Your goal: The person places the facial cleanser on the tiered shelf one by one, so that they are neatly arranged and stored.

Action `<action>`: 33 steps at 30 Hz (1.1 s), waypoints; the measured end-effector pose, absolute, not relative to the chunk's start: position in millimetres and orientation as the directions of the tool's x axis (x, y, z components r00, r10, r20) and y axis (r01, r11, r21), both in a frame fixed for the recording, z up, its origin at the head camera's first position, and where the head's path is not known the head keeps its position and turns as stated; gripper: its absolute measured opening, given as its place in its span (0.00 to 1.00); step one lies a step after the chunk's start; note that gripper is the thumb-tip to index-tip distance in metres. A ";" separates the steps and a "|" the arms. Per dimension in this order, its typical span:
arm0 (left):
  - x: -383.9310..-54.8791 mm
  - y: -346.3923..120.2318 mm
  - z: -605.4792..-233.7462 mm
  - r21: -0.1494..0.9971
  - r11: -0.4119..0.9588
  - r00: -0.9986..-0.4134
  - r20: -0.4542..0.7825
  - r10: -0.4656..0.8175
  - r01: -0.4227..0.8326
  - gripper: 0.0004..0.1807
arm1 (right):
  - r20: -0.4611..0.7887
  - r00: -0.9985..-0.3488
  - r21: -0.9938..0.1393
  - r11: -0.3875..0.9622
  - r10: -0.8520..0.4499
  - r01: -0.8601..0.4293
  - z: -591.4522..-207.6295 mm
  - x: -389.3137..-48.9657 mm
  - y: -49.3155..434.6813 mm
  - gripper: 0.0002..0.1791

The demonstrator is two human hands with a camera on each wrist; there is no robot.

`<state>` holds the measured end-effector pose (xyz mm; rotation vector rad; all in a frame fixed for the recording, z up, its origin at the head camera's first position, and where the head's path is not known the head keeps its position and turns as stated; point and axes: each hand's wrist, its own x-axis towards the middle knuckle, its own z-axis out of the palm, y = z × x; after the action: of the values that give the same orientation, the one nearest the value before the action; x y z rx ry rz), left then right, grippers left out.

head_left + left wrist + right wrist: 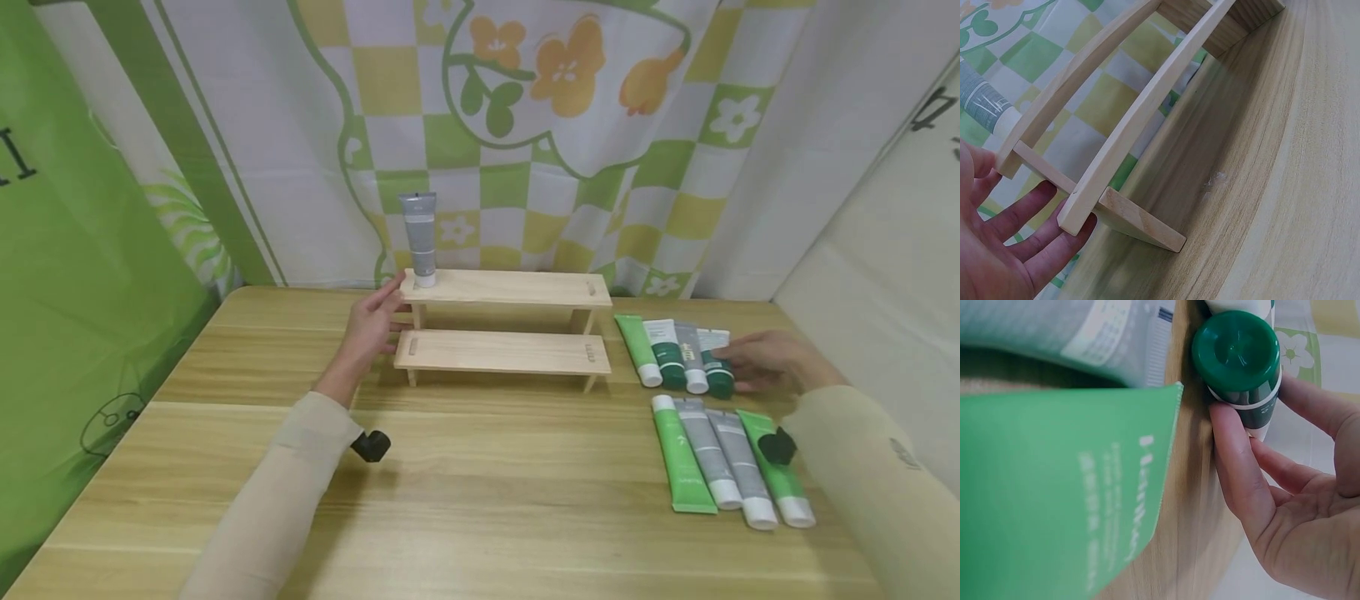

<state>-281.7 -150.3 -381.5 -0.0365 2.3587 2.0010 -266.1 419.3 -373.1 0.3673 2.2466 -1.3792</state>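
A two-tier wooden shelf [510, 352] stands at the table's back, a grey tube [422, 237] upright on its white cap at the upper tier's left end. My left hand [369, 321] touches the shelf's left end, fingers fairly straight against the boards' ends [1079, 209]. At the right, my right hand [768, 360] pinches a white-and-dark-green tube [718, 379] with a green cap [1235, 350], thumb and fingers on opposite sides. That tube lies at the right end of a row holding a green tube [636, 346], another white-and-green tube [667, 358] and a grey tube [690, 358].
Nearer me lies a second row: two green tubes [681, 458] [780, 475] with two grey tubes [707, 454] [741, 467] between them. A patterned curtain [510, 183] hangs behind the wooden table [487, 500]. A pale cloth wall [892, 275] borders the right side.
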 end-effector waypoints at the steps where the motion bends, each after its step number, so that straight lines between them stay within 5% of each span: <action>1: -281.7 -150.2 -381.6 0.985 0.165 -0.998 -0.053 0.015 -0.050 0.25 | -0.527 -0.850 -0.759 0.458 -0.015 0.462 -373.5 -266.2 419.2 0.34; 16: -281.8 -149.7 -381.7 0.985 0.167 -0.999 -0.050 0.014 -0.047 0.25 | -0.508 -0.861 -0.782 0.439 -0.036 0.443 -379.9 -266.4 424.4 0.36; 27: -281.6 -149.3 -382.5 0.987 0.154 -0.999 -0.049 0.018 -0.045 0.25 | -0.493 -0.868 -0.821 0.363 -0.060 0.441 -381.0 -260.6 428.6 0.25; 33: -280.6 -149.7 -382.5 0.987 0.152 -0.999 -0.045 0.019 -0.042 0.25 | -0.468 -0.881 -0.835 0.363 -0.069 0.415 -380.5 -256.3 431.6 0.36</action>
<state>-280.6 -149.7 -382.5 -0.0237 2.3487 2.0154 -256.3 431.6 -380.5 0.3003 2.2032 -1.5334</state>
